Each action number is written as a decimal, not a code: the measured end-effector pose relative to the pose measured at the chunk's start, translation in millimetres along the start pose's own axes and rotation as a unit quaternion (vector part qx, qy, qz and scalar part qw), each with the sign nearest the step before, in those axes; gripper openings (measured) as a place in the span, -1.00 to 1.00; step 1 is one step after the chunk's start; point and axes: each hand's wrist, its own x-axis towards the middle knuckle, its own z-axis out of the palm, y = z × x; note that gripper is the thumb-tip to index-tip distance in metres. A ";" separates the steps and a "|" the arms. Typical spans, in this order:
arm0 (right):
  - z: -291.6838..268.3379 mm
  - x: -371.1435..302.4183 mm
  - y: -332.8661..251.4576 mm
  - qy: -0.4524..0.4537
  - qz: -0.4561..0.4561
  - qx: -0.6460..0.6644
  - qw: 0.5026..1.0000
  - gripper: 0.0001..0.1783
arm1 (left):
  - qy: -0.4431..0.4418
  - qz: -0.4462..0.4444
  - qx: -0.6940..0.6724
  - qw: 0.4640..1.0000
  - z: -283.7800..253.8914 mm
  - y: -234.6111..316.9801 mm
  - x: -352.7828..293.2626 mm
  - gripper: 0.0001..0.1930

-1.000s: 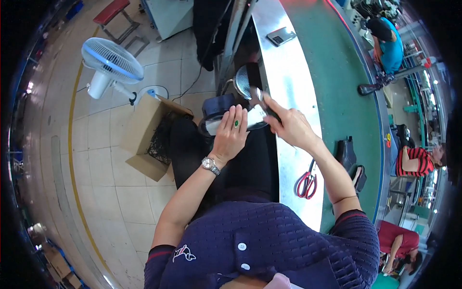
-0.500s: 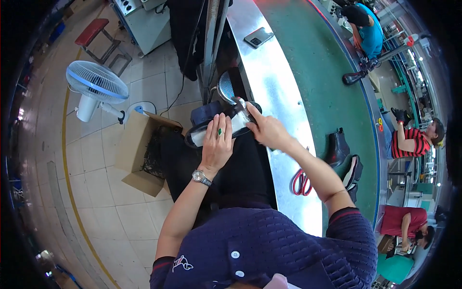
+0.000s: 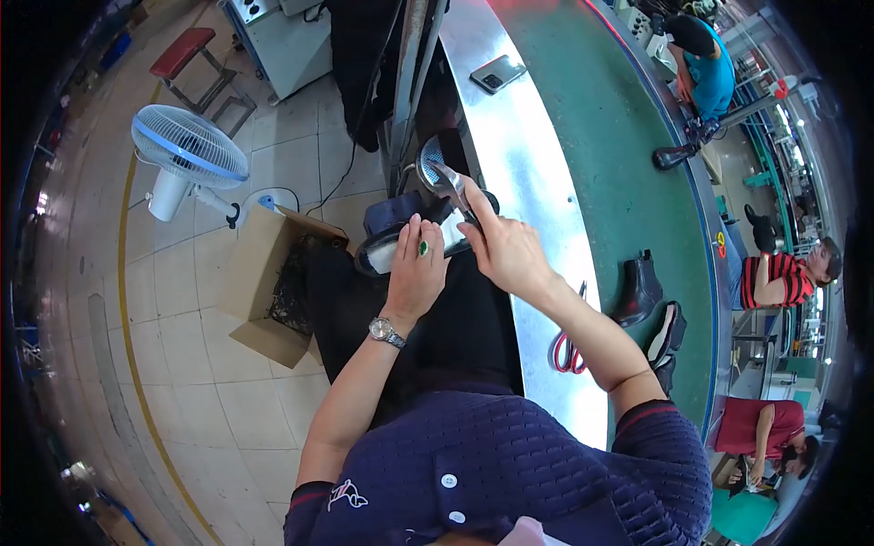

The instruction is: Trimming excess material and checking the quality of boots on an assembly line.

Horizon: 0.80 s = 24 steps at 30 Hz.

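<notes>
A dark shoe (image 3: 382, 258) lies across my lap with its pale underside up. My left hand (image 3: 418, 273) presses on it with fingers side by side, and its thumb is hidden. My right hand (image 3: 505, 250) is closed around a shiny hand tool (image 3: 443, 185) with a curved metal head, whose exact kind I cannot make out. The tool's head is raised over the shoe's far end. Just beyond the shoe are a dark blue block-like thing (image 3: 393, 214) and a round perforated metal piece (image 3: 431, 161).
On the metal bench edge (image 3: 533, 164) lie a phone (image 3: 497, 74) and red-handled scissors (image 3: 566, 353). A black boot (image 3: 635, 289) and dark shoes (image 3: 669, 335) stand on the green belt (image 3: 601, 136). An open carton (image 3: 264, 300) and a fan (image 3: 189, 150) are at left. Several people work across the belt.
The tool in my right hand has lifted away from the shoe's underside, its head now pointing up and left. My left hand stays on the shoe. The whole view has shifted slightly.
</notes>
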 end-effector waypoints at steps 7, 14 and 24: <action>-12.1 3.1 -6.2 -0.070 -0.014 -0.045 0.996 -0.28 | 0.032 -0.011 -0.036 0.999 2.1 -2.9 -2.7 -0.42; 15.5 -0.9 2.0 -0.114 0.016 -0.085 0.990 -0.22 | -0.032 -0.207 -0.218 0.953 -41.9 0.7 19.0 -0.29; 20.7 4.7 -12.4 -0.092 -0.024 -0.102 0.990 -0.25 | -0.055 -0.019 0.116 0.992 -23.8 -12.3 -6.3 -0.33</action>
